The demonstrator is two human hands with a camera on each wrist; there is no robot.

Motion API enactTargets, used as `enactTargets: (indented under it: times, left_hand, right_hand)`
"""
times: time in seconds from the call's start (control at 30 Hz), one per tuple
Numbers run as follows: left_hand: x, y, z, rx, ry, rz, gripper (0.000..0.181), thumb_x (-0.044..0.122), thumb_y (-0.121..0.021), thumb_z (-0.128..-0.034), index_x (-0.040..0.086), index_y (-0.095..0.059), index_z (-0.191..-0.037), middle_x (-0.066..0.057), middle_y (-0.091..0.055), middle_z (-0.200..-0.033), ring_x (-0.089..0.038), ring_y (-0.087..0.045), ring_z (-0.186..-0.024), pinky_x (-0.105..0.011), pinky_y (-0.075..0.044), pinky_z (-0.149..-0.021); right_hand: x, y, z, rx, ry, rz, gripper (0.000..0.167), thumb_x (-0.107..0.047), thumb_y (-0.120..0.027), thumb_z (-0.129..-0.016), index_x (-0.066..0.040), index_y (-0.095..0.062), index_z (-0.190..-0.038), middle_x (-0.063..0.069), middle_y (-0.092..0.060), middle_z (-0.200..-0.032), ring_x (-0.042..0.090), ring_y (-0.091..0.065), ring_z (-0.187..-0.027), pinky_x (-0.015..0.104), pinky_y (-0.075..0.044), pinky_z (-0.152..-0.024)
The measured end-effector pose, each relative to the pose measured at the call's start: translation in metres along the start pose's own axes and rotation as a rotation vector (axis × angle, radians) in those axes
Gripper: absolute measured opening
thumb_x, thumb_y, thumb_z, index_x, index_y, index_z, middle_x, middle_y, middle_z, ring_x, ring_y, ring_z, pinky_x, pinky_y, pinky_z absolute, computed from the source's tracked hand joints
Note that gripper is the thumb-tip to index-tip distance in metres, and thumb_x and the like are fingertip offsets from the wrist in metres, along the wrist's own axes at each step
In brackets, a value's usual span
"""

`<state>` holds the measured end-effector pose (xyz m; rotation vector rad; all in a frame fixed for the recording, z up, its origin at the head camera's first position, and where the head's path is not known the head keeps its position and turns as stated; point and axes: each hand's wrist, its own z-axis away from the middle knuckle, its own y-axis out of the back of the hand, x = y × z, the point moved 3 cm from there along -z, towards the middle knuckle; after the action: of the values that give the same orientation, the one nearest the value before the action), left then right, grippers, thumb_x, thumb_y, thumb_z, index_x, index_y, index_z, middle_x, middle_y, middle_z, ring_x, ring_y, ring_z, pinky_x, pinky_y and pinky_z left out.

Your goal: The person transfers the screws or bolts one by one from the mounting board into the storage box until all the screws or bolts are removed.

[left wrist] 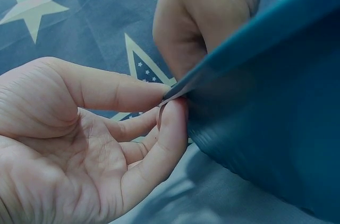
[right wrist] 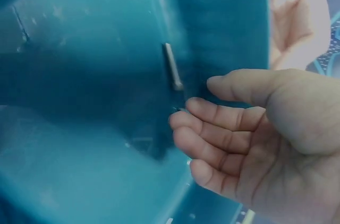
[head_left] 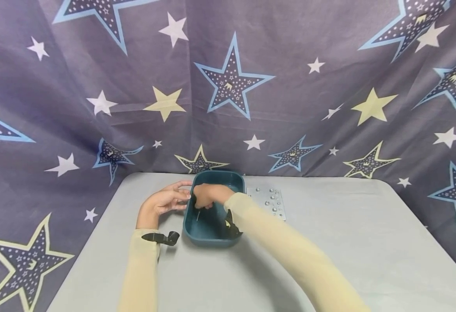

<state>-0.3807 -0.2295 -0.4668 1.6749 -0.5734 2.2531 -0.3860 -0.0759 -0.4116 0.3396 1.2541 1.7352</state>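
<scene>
- A dark teal bin (head_left: 208,229) sits on the pale surface (head_left: 329,242)
- At the bin's left wall, the left hand (head_left: 167,200) reaches in from outside, its fingertips meeting at the rim; I cannot tell whether they pinch it or just press
- Inside the bin, the right hand (head_left: 208,193) has loosely bent fingers, with the thumb apart from them
- A slim metal pin (right wrist: 172,67) lies on the bin's floor near its left wall, just beside the right fingertips
- Right of the bin, a pale plate (head_left: 260,200) carries small silvery pieces (head_left: 272,197)
- Behind the bin hangs a star-patterned curtain (head_left: 298,104)
</scene>
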Motion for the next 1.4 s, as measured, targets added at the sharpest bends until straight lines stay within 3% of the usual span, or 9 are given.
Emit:
enactTargets:
  times: [0.17,0.3,0.53,0.7,0.9,1.13,1.4]
  left_hand:
    - [-0.001,0.001,0.000,-0.011,-0.005,0.001,0.068,-0.003,-0.052,-0.0988,0.000,-0.017,-0.157,0.004,-0.064,-0.106,-0.005,-0.066,-0.086,-0.025,-0.058,-0.077]
    - [-0.001,0.000,0.000,-0.019,-0.008,0.017,0.067,-0.005,-0.051,-0.0984,0.001,-0.018,-0.157,0.003,-0.066,-0.107,-0.006,-0.068,-0.086,-0.024,-0.059,-0.076]
    - [-0.001,-0.002,-0.001,-0.012,-0.009,0.012,0.069,-0.004,-0.053,-0.0972,0.000,-0.019,-0.157,0.001,-0.064,-0.110,-0.005,-0.066,-0.087,-0.025,-0.058,-0.077]
    - [-0.001,-0.002,-0.002,-0.008,-0.007,0.008,0.069,-0.004,-0.053,-0.0970,-0.001,-0.018,-0.157,0.001,-0.062,-0.108,-0.004,-0.064,-0.085,-0.024,-0.058,-0.077]
    - [0.000,-0.002,0.000,-0.017,-0.013,0.016,0.068,-0.005,-0.051,-0.0974,-0.002,-0.017,-0.156,0.002,-0.063,-0.106,-0.004,-0.063,-0.082,-0.023,-0.058,-0.075]
    - [0.000,-0.002,0.000,-0.011,-0.010,0.017,0.069,-0.006,-0.050,-0.0974,-0.002,-0.016,-0.157,0.002,-0.063,-0.104,-0.005,-0.063,-0.079,-0.023,-0.058,-0.074]
    - [-0.002,0.000,0.000,-0.001,-0.005,-0.004,0.068,-0.004,-0.051,-0.0988,0.000,-0.018,-0.158,0.002,-0.063,-0.108,-0.004,-0.064,-0.081,-0.023,-0.059,-0.074]
  right_hand:
    - [0.004,0.017,0.019,-0.006,0.092,-0.049,0.021,-0.014,-0.061,-0.100,0.003,-0.072,-0.105,0.022,-0.075,-0.096,0.035,-0.072,-0.087,0.028,-0.051,-0.066]
    - [0.010,0.030,0.030,0.025,0.137,-0.054,0.023,-0.017,-0.061,-0.101,0.003,-0.071,-0.108,0.022,-0.075,-0.101,0.036,-0.073,-0.097,0.024,-0.048,-0.064]
    - [0.019,0.050,0.058,0.153,0.248,0.045,0.022,-0.023,-0.060,-0.102,-0.005,-0.072,-0.105,0.009,-0.073,-0.096,0.014,-0.062,-0.076,0.022,-0.048,-0.068]
    - [0.029,0.059,0.083,0.251,0.310,0.031,0.020,-0.023,-0.059,-0.103,-0.007,-0.069,-0.107,0.003,-0.069,-0.089,0.008,-0.055,-0.069,0.022,-0.046,-0.066]
    - [0.047,0.057,0.112,0.356,0.298,0.063,0.019,-0.025,-0.058,-0.103,-0.009,-0.068,-0.109,0.000,-0.063,-0.081,0.010,-0.052,-0.068,0.024,-0.045,-0.065]
    - [0.074,0.044,0.135,0.428,0.204,0.174,0.021,-0.028,-0.056,-0.103,-0.012,-0.069,-0.108,0.000,-0.063,-0.090,0.016,-0.049,-0.085,0.030,-0.043,-0.076]
    - [0.098,0.031,0.155,0.565,0.235,0.339,0.012,-0.020,-0.060,-0.099,-0.010,-0.066,-0.100,0.002,-0.062,-0.094,0.019,-0.049,-0.088,0.034,-0.044,-0.077]
